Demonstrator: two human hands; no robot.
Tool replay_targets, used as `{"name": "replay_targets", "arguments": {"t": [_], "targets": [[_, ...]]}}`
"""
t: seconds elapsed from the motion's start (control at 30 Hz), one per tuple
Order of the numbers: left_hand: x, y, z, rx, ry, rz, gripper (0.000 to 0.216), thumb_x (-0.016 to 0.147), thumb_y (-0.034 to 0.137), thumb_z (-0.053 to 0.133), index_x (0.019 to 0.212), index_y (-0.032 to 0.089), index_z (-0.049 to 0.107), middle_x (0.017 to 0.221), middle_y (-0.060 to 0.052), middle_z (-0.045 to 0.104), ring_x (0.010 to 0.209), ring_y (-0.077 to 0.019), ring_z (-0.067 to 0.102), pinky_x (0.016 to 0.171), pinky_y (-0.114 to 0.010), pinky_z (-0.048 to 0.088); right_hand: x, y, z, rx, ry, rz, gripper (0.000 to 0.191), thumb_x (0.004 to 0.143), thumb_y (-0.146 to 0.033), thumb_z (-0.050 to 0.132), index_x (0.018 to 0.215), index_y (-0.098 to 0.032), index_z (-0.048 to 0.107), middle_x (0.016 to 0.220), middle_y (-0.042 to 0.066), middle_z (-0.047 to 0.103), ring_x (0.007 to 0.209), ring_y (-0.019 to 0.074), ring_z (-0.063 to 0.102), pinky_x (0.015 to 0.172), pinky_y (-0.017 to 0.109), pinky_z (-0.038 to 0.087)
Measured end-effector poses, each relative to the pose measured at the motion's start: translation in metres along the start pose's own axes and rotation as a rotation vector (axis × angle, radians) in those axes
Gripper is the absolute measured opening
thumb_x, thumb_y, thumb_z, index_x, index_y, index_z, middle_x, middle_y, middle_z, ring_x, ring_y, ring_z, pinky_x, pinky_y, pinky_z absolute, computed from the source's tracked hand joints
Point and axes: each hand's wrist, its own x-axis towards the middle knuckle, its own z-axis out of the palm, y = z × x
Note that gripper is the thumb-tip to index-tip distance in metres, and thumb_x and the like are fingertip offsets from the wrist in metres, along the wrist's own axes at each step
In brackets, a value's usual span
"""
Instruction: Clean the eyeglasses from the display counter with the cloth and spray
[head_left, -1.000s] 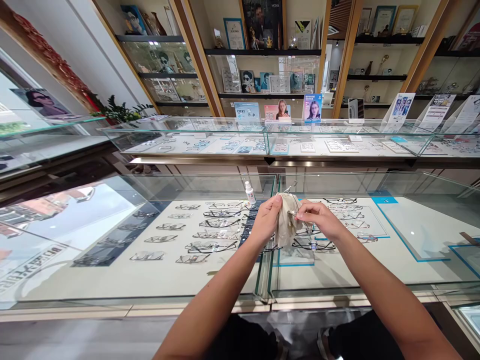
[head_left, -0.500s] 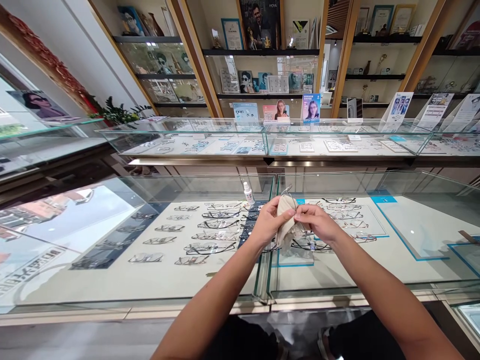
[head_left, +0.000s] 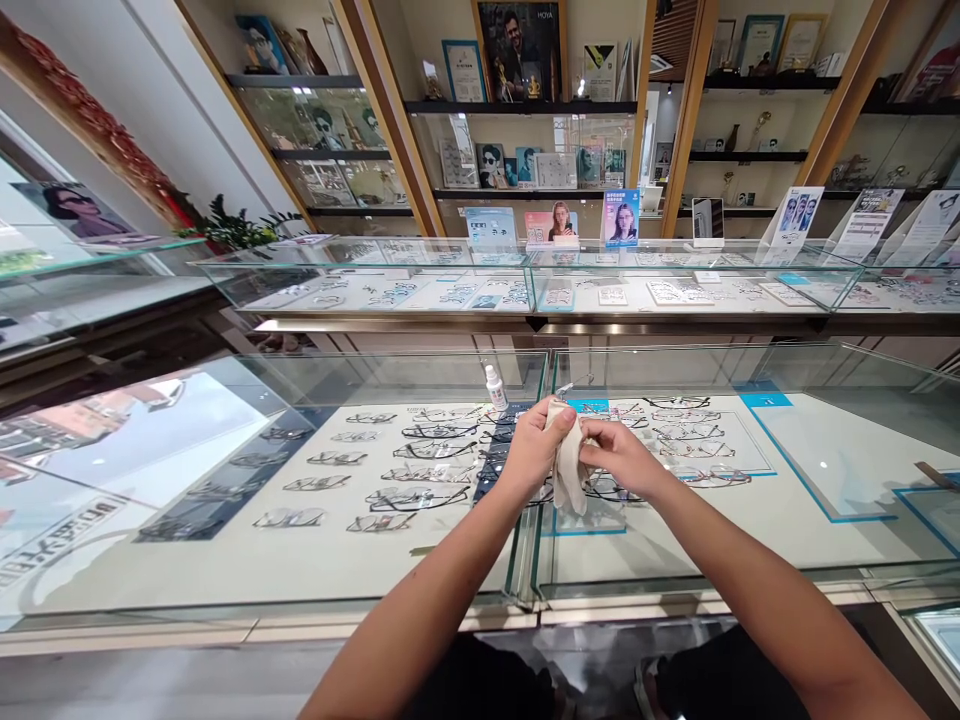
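Note:
Both my hands meet above the glass counter (head_left: 675, 585). My left hand (head_left: 529, 446) is closed on a beige cleaning cloth (head_left: 568, 468) that hangs down between the hands. My right hand (head_left: 616, 457) pinches a thin-framed pair of glasses (head_left: 568, 388) through the cloth; only a bit of the frame shows above the cloth. A small white spray bottle (head_left: 494, 387) stands on the counter just left of my hands. Rows of glasses (head_left: 420, 460) lie inside the case under the glass.
A second glass display case (head_left: 525, 280) runs across behind this one, with small advert cards on top. Wall shelves (head_left: 525, 105) with pictures and trophies stand at the back. A potted plant (head_left: 240, 225) is at the left.
The hands have drawn closer together and the cloth has been bunched narrower around the glasses; less of the frame shows now. The view has barely shifted.

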Motion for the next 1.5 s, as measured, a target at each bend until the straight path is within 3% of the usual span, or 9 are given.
{"name": "replay_targets", "arguments": {"t": [0.3, 0.53, 0.77, 1.03, 1.2, 1.33, 1.5], "targets": [[-0.001, 0.0, -0.002, -0.096, -0.145, -0.04, 0.065, 0.071, 0.07, 0.083, 0.102, 0.015, 0.068, 0.084, -0.003, 0.068, 0.072, -0.0134, 0.058, 0.067, -0.023, 0.047, 0.002, -0.008, -0.007, 0.183, 0.089, 0.027, 0.045, 0.066, -0.054, 0.092, 0.07, -0.021, 0.061, 0.063, -0.005, 0.054, 0.059, 0.0107, 0.048, 0.061, 0.025, 0.039], [-0.001, 0.003, 0.0, -0.051, -0.084, 0.02, 0.057, 0.063, 0.06, 0.092, 0.09, 0.016, 0.066, 0.079, 0.001, 0.065, 0.07, -0.0116, 0.056, 0.065, -0.022, 0.045, 0.001, -0.002, -0.006, 0.169, 0.005, 0.074, 0.047, 0.063, -0.052, 0.093, 0.074, -0.019, 0.062, 0.07, -0.004, 0.059, 0.063, 0.0104, 0.05, 0.062, 0.025, 0.038], [-0.003, 0.003, 0.002, -0.008, 0.027, 0.081, 0.06, 0.066, 0.068, 0.087, 0.068, 0.016, 0.057, 0.06, 0.005, 0.052, 0.055, -0.0075, 0.042, 0.055, -0.022, 0.035, 0.0, -0.001, -0.006, 0.053, -0.055, 0.075, 0.041, 0.069, -0.048, 0.09, 0.075, -0.019, 0.061, 0.075, -0.003, 0.058, 0.069, 0.0121, 0.049, 0.064, 0.026, 0.038], [0.006, 0.0, -0.006, -0.057, -0.058, 0.055, 0.065, 0.072, 0.077, 0.078, 0.069, 0.015, 0.063, 0.064, 0.001, 0.057, 0.06, -0.0105, 0.048, 0.058, -0.024, 0.039, 0.0, -0.009, -0.011, 0.109, 0.032, 0.077, 0.045, 0.066, -0.052, 0.091, 0.069, -0.02, 0.06, 0.067, -0.005, 0.057, 0.062, 0.0104, 0.047, 0.06, 0.025, 0.032], [0.008, 0.003, -0.005, -0.087, -0.141, 0.037, 0.059, 0.063, 0.065, 0.091, 0.086, 0.015, 0.071, 0.078, -0.002, 0.065, 0.071, -0.0133, 0.058, 0.067, -0.024, 0.046, 0.001, -0.012, -0.015, 0.189, 0.084, 0.07, 0.049, 0.058, -0.057, 0.095, 0.067, -0.019, 0.064, 0.072, -0.001, 0.065, 0.064, 0.0113, 0.053, 0.061, 0.025, 0.034], [0.007, 0.004, -0.003, -0.088, -0.155, 0.043, 0.055, 0.06, 0.052, 0.097, 0.092, 0.015, 0.072, 0.082, -0.002, 0.068, 0.074, -0.0131, 0.059, 0.07, -0.024, 0.047, 0.001, -0.008, -0.014, 0.242, 0.048, 0.107, 0.049, 0.06, -0.057, 0.094, 0.069, -0.02, 0.063, 0.068, -0.003, 0.062, 0.059, 0.0105, 0.05, 0.059, 0.025, 0.033], [0.005, 0.004, -0.004, -0.065, -0.094, 0.047, 0.053, 0.06, 0.057, 0.095, 0.079, 0.015, 0.068, 0.07, 0.001, 0.063, 0.064, -0.0105, 0.054, 0.061, -0.022, 0.043, 0.0, -0.005, -0.012, 0.213, -0.018, 0.141, 0.049, 0.064, -0.06, 0.091, 0.077, -0.02, 0.066, 0.068, -0.003, 0.06, 0.059, 0.0103, 0.048, 0.058, 0.025, 0.03]]}}
